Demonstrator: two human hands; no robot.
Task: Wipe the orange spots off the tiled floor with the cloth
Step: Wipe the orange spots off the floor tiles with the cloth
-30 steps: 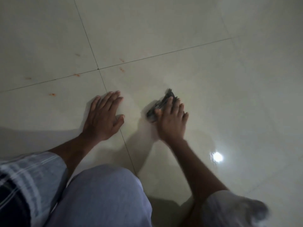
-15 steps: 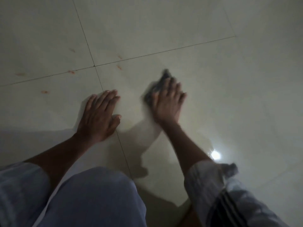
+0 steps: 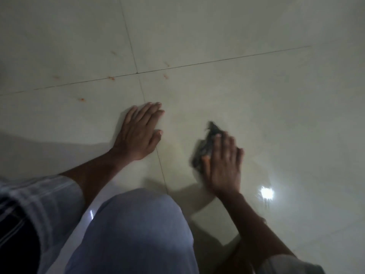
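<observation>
Head view: right hand (image 3: 222,165) palm-down on dark grey cloth (image 3: 207,147), fingers spread and bent over it, pressing it to tiled floor (image 3: 276,105); hand and cloth motion-blurred. Left hand (image 3: 139,133) flat on floor beside grout line, fingers straight and together, holding nothing. Orange spots (image 3: 81,99) well apart from cloth, up-left around grout crossing (image 3: 137,72). Light reflection (image 3: 267,193) right of right wrist. Knee in pale trousers (image 3: 138,230) below.
</observation>
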